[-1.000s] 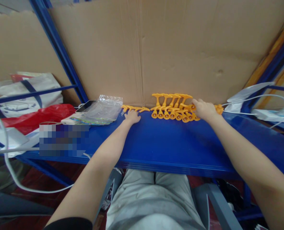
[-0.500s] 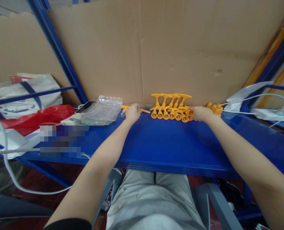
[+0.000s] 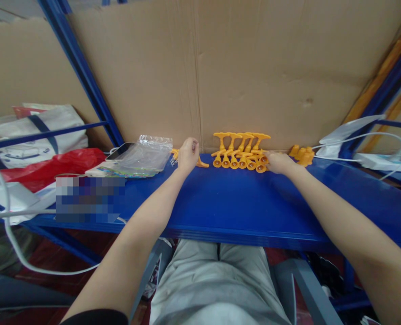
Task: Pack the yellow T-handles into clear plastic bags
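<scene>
My left hand (image 3: 188, 156) is raised slightly above the back of the blue shelf, its fingers curled together; whatever is between them is hidden. Beside and below it lies a yellow plastic piece (image 3: 203, 164), partly covered by the hand. My right hand (image 3: 279, 163) is at the right end of a row of yellow cup-ended plastic parts (image 3: 234, 161), its fingertips closed on the end part (image 3: 264, 160). Behind this row, several yellow T-shaped pieces (image 3: 243, 141) lean against the cardboard. More yellow pieces and small metal springs (image 3: 174, 160) lie left of my left hand.
A small pile of yellow pieces (image 3: 302, 155) sits right of my right hand. Clear plastic bags (image 3: 141, 155) and a phone (image 3: 121, 151) lie to the left, near a red bag (image 3: 61, 167). A cardboard wall (image 3: 254, 67) closes off the back. White cables (image 3: 395, 137) run at both sides.
My left hand has risen a little, and the yellow piece beside it now sits lower and tilted. My right hand has shifted slightly left, uncovering more of the pile at right.
</scene>
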`<state>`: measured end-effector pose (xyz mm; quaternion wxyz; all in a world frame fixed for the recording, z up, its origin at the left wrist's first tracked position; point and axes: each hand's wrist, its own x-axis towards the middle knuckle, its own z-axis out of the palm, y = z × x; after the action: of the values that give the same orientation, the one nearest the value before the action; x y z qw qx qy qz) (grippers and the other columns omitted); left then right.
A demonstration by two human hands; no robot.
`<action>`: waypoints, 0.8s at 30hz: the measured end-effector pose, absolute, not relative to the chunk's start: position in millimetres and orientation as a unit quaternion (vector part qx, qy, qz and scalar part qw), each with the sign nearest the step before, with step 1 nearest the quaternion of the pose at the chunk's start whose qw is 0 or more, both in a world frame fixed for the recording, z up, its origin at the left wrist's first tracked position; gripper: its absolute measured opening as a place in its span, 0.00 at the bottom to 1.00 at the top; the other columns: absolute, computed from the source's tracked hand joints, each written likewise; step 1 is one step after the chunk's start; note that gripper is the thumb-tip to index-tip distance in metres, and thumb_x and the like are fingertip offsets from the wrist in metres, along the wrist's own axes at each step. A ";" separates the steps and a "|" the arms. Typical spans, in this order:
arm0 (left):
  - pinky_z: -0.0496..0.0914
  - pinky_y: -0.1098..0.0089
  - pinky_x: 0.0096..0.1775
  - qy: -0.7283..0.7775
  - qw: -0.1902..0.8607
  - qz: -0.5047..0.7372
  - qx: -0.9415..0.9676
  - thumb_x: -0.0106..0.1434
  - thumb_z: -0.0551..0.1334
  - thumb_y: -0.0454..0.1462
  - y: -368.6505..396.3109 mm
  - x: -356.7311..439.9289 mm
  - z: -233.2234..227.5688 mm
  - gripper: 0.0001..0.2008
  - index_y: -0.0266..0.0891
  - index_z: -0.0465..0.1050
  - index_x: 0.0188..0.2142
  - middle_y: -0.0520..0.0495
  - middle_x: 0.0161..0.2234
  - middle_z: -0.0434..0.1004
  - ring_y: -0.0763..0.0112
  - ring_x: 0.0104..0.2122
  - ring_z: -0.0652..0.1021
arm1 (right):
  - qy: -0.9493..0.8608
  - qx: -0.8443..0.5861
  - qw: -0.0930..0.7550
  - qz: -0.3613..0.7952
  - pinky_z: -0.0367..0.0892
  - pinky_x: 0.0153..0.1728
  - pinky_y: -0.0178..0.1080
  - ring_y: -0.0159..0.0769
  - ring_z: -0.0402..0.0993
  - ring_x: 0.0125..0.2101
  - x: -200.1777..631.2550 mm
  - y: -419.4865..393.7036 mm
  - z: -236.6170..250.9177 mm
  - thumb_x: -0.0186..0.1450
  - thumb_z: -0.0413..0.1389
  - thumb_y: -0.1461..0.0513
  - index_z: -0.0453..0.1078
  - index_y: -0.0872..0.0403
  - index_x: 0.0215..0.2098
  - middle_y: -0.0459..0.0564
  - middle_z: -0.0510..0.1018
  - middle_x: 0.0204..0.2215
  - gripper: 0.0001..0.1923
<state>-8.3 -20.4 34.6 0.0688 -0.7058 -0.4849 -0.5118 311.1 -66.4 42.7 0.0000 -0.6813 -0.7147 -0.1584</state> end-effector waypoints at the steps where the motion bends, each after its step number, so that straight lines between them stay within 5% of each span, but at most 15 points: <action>1: 0.67 0.68 0.41 -0.480 0.070 -0.516 -0.706 0.64 0.54 0.31 -20.6 -8.0 34.9 0.05 0.41 0.67 0.38 0.46 0.35 0.71 0.68 0.36 0.73 | -0.713 -0.684 0.002 -0.156 0.67 0.49 0.45 0.48 0.72 0.53 309.4 -67.0 41.7 0.63 0.48 0.67 0.65 0.61 0.57 0.65 0.73 0.54 0.24; 9: 0.70 0.69 0.41 -0.479 0.024 -0.521 -0.706 0.61 0.54 0.28 -6.3 -8.2 28.7 0.12 0.40 0.68 0.42 0.48 0.34 0.71 0.70 0.34 0.74 | -0.697 -0.706 0.009 -0.124 0.63 0.53 0.55 0.54 0.65 0.58 302.6 -70.8 44.0 0.64 0.47 0.67 0.63 0.62 0.58 0.68 0.68 0.58 0.24; 15: 0.71 0.67 0.47 -0.472 0.004 -0.552 -0.688 0.57 0.56 0.25 1.4 -10.4 24.8 0.18 0.40 0.69 0.45 0.43 0.46 0.70 0.68 0.43 0.76 | -0.686 -0.720 -0.012 -0.105 0.60 0.53 0.56 0.54 0.66 0.58 300.5 -71.7 44.7 0.64 0.44 0.65 0.60 0.61 0.59 0.68 0.70 0.56 0.25; 24: 0.72 0.69 0.40 -0.513 -0.098 -0.433 -0.734 0.57 0.60 0.28 0.6 -6.2 13.6 0.32 0.38 0.58 0.62 0.47 0.37 0.77 0.73 0.31 0.76 | -0.692 -0.716 -0.003 -0.096 0.61 0.52 0.57 0.54 0.69 0.55 305.0 -66.9 40.3 0.64 0.45 0.63 0.60 0.58 0.59 0.66 0.72 0.55 0.25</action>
<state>-6.2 0.6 13.6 -0.0981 -0.7344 -0.5131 -0.4333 305.0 -66.9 40.3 -0.0025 -0.7159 -0.6916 -0.0956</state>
